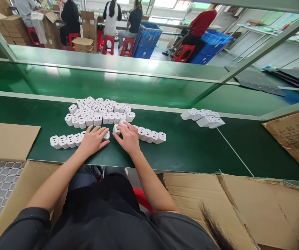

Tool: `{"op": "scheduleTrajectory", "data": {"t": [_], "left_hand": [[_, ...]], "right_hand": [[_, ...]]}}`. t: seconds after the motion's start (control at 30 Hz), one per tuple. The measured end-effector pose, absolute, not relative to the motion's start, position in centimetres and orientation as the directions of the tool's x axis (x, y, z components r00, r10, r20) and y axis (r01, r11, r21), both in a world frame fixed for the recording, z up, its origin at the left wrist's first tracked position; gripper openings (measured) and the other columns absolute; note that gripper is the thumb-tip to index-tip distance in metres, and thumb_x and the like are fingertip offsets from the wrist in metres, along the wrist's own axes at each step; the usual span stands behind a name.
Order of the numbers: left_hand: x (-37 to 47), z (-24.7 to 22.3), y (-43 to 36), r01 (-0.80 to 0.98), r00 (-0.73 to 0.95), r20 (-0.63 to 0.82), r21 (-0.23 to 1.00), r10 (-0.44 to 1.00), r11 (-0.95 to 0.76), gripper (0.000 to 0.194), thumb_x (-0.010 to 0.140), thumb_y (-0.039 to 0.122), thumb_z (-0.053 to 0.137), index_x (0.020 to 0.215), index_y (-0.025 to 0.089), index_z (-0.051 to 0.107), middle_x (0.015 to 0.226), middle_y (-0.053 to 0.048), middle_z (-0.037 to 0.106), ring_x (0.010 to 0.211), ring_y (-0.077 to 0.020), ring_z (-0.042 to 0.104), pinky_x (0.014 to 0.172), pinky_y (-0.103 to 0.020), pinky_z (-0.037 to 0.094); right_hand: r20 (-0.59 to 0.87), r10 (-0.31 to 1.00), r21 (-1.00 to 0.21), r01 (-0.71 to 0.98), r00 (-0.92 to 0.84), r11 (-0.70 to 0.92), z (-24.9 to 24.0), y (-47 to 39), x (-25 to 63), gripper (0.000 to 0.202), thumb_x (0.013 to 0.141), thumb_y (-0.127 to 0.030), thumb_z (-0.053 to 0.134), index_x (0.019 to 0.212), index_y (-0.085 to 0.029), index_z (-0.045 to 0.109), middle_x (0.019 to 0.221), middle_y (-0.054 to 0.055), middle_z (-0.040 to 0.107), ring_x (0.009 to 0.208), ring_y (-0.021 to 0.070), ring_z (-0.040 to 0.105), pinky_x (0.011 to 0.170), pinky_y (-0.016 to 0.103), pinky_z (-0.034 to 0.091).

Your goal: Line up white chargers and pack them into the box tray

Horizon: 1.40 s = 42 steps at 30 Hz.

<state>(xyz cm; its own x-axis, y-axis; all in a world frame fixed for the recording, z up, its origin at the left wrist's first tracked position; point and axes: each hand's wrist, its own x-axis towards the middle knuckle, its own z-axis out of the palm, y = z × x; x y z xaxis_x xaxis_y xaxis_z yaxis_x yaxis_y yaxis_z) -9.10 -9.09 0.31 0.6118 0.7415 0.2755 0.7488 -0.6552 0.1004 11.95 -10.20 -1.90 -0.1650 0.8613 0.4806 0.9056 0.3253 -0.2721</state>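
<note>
My left hand (94, 140) rests over the front row of white USB chargers (63, 141), its thumb and forefinger around the charger (106, 136) at the row's right end. Fingers of my right hand (129, 138) close on another white charger (116, 129), just right of the left hand. From under that hand a second row of chargers (153, 136) runs to the right. Behind both hands stands a larger cluster of the same chargers (97, 119), slotted faces up. Parts of both rows are hidden beneath my palms.
More chargers (204, 118) stand farther right on the green bench (191, 149). Cardboard boxes (196, 194) flank my seat, the left one holding trays of grey-white squares (0, 187). A metal rail (159, 110) runs along the back; several people sit beyond.
</note>
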Motion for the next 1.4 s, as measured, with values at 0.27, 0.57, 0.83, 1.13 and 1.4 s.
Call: {"op": "scheduleTrajectory", "data": {"t": [0.27,0.57,0.83,1.13,1.4], "left_hand": [[-9.4,0.1,-9.1,0.751,0.599,0.278,0.129,0.751,-0.647,0.041,0.097,0.037,0.051,0.133,0.018,0.056,0.13,-0.01,0.066,0.118,-0.0275,0.06,0.107,-0.049,0.036],[-8.1,0.8,-9.1,0.709,0.651,0.291,0.098,0.701,-0.698,0.053,0.096,0.043,0.05,0.144,0.021,0.046,0.142,-0.012,0.056,0.13,-0.0301,0.05,0.11,-0.05,0.031],[-4.6,0.2,-8.8,0.724,0.649,0.328,0.014,0.687,-0.69,0.034,0.094,0.043,0.055,0.113,0.016,0.065,0.101,-0.012,0.068,0.102,-0.0288,0.06,0.106,-0.049,0.034],[-5.7,0.4,-8.4,0.771,0.597,0.319,0.023,0.736,-0.636,0.053,0.085,0.062,0.062,0.111,0.016,0.063,0.115,-0.016,0.064,0.112,-0.0333,0.056,0.095,-0.047,0.04],[-6.0,1.3,-8.5,0.717,0.675,0.217,0.033,0.705,-0.696,0.068,0.089,0.056,0.062,0.141,0.017,0.047,0.138,-0.011,0.058,0.123,-0.0288,0.054,0.099,-0.041,0.041]], "right_hand": [[0.487,0.789,-0.48,0.639,-0.375,0.601,-1.8,-11.5,11.5,0.031,0.092,-0.01,0.036,0.106,-0.021,0.061,0.116,0.007,0.071,0.124,0.0184,0.058,0.107,0.039,0.044],[0.434,0.89,-0.319,0.901,-0.138,0.295,-0.1,-8.5,14.3,0.038,0.087,-0.01,0.044,0.12,-0.015,0.062,0.133,0.014,0.063,0.122,0.0266,0.058,0.105,0.044,0.038],[0.395,0.903,-0.225,0.936,-0.168,0.272,-0.7,-11.0,14.3,0.03,0.093,-0.02,0.049,0.116,-0.017,0.068,0.12,0.012,0.068,0.109,0.029,0.058,0.095,0.043,0.041],[0.441,0.876,-0.406,0.828,-0.193,0.387,-1.6,-14.0,13.0,0.034,0.096,-0.019,0.043,0.122,-0.02,0.064,0.125,0.009,0.067,0.114,0.0226,0.061,0.098,0.038,0.043],[0.472,0.881,-0.321,0.937,0.035,0.135,-0.5,-13.1,17.8,0.044,0.093,-0.029,0.047,0.135,-0.018,0.056,0.137,0.013,0.059,0.128,0.029,0.051,0.106,0.046,0.038]]}}
